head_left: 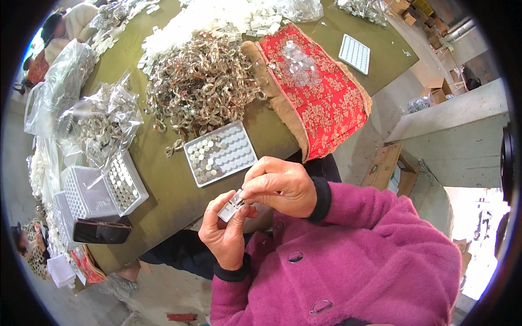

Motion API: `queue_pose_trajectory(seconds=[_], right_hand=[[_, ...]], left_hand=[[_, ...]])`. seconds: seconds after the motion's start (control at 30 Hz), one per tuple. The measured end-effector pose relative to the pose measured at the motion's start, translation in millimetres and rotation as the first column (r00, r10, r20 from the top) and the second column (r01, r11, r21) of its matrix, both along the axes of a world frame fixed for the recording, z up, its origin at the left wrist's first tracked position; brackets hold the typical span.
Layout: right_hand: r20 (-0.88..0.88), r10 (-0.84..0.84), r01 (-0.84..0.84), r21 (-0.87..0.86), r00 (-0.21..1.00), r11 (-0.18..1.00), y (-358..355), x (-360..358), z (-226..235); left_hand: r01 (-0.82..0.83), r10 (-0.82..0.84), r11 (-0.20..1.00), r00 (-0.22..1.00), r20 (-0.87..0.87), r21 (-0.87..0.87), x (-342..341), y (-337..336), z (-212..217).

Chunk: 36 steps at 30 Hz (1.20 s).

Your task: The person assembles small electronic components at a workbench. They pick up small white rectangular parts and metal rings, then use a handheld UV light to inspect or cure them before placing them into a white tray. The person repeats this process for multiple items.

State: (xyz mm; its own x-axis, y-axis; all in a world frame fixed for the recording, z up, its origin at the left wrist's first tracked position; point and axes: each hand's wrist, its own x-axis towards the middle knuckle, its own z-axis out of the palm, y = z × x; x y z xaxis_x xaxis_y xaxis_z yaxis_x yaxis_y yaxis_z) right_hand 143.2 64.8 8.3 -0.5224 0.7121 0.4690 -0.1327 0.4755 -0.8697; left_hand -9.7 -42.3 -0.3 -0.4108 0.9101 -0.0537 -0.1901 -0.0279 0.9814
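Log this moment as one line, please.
left hand: holds small clear plastic piece | right hand: pinches its top | nearest: white tray, partly filled | behind: heap of metal clasps

Tray before parts heap

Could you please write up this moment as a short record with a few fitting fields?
Left hand: the left hand holds a small clear piece from below.
Right hand: the right hand pinches the top of the piece.
Nearest tray: a white tray partly filled with small round parts lies just beyond the hands.
Table: an olive-green table bears a heap of metal clips and a red flowered cushion.
Left side: more trays and a dark phone.
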Motion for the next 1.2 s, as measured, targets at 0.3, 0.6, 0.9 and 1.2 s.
queue_pose_trajectory(seconds=[0.3,0.6,0.9,1.2], right_hand=[[0.045,0.094,-0.100,0.164,0.995,0.981,-4.7,-6.9,-12.0],[0.045,0.043,-0.052,0.200,0.998,0.978,-15.4,-14.6,-10.9],[0.183,0.018,-0.054,0.191,0.983,0.980,-21.2,-19.1,-9.9],[0.230,0.169,-0.095,-0.303,0.958,0.948,-12.3,-7.9,-4.3]], left_hand=[[0.033,-0.034,0.999,0.998,0.060,0.015,-12.6,-16.7,-3.1],[-0.018,0.018,1.000,0.956,0.292,-0.005,-15.8,-29.4,-2.7],[-0.050,0.111,0.987,0.898,-0.427,0.151,-13.7,-31.6,-12.1],[-0.033,0.042,0.995,0.994,-0.100,0.096,-13.9,-22.9,-8.5]])
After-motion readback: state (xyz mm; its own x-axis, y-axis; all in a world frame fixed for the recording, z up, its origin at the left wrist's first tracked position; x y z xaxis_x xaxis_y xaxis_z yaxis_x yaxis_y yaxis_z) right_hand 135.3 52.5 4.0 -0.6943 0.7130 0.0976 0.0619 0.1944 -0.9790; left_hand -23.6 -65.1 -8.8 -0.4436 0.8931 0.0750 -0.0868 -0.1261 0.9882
